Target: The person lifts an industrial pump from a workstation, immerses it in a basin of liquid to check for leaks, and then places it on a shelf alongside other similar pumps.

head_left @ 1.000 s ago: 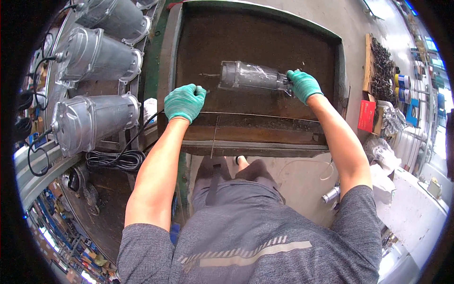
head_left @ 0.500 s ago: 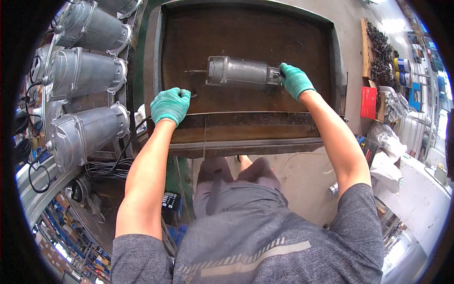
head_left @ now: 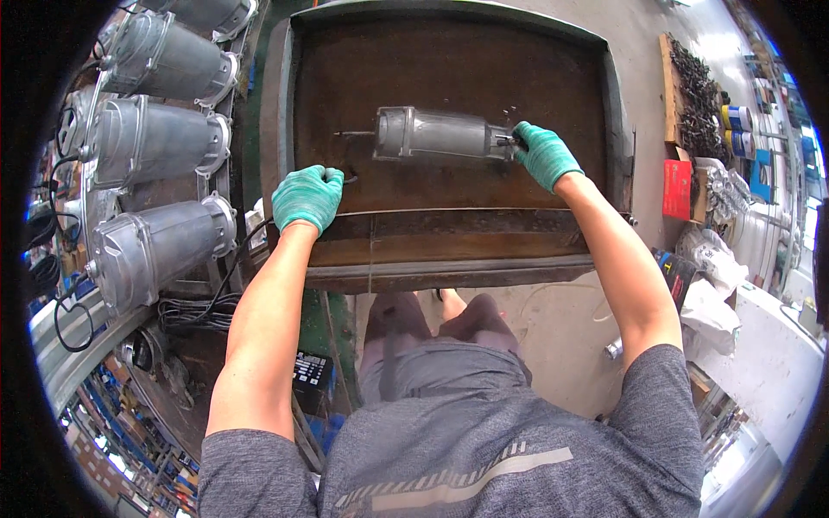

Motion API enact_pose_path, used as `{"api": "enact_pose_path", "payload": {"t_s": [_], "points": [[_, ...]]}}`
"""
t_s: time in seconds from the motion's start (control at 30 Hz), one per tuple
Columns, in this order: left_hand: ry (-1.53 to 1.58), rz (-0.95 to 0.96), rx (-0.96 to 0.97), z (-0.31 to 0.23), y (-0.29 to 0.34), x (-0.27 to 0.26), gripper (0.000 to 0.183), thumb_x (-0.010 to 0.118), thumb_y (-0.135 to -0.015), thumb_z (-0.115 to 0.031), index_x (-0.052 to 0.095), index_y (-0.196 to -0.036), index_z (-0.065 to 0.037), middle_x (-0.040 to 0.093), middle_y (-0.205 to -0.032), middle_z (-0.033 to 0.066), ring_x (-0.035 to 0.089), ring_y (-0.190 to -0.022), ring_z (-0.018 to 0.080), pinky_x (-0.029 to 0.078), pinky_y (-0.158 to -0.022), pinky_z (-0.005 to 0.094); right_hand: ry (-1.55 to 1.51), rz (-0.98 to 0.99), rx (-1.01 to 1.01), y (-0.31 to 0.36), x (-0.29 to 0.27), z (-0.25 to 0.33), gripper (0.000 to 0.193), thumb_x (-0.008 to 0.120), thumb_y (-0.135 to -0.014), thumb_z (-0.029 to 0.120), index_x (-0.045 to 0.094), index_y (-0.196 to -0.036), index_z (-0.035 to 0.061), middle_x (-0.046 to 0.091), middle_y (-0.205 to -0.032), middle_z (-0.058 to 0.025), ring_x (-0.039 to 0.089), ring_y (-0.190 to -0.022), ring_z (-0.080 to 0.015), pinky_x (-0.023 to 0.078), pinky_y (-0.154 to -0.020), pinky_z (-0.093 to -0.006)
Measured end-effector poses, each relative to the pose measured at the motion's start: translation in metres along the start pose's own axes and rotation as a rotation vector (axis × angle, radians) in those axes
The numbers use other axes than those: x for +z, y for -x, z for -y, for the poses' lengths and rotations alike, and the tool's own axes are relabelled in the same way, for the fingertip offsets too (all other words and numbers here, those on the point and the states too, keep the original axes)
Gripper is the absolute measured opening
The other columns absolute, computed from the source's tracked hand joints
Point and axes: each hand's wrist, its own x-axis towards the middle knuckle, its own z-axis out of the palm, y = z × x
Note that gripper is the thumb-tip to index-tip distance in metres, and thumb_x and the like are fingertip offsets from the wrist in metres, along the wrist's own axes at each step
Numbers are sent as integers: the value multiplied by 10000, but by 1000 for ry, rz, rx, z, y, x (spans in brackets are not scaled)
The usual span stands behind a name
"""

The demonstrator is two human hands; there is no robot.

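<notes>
A grey metal cylindrical motor housing (head_left: 440, 134) lies crosswise in a dark rectangular tank (head_left: 615, 112), seemingly in brownish liquid. From its left end juts a thin rod. My right hand (head_left: 546, 157), in a green glove, is closed round the fitting at the housing's right end. Over the tank's near left side, my gloved left hand (head_left: 307, 198) is closed too. A black cable (head_left: 250, 236) runs up to it from the left, and a short dark piece shows past its fingers; what lies inside the fist is hidden.
Several similar grey housings (head_left: 164, 138) stand in a row on the left rack, with coiled black cable (head_left: 199, 312) below. To the right are a red box (head_left: 677, 188), a wooden crate of dark small parts (head_left: 695, 91) and plastic bags (head_left: 710, 259).
The housing has dipped very slightly toward me with my right hand still on it. Small bright specks now show near its right end. My left hand has barely moved.
</notes>
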Motion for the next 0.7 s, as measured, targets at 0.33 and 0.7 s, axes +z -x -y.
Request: {"api": "enact_pose_path", "payload": {"t_s": [0.33,0.7], "points": [[-6,-10,-28,0,2,-1,398,537,-954,-457,756,-911,-128,722,-972,200,680,-948,431,543,-864,523,-222,-350,99,59,-37,-23,223,665,-980,227,671,-1128,60,715,-1056,-206,688,-973,-408,563,-820,-442],[-40,-48,-8,-1,0,6,405,531,-957,-452,749,-917,-112,715,-972,211,669,-947,451,532,-840,538,-218,-540,400,100,-18,-69,313,596,-1014,370,681,-992,69,695,-885,-234,666,-848,-458,529,-730,-494]]}}
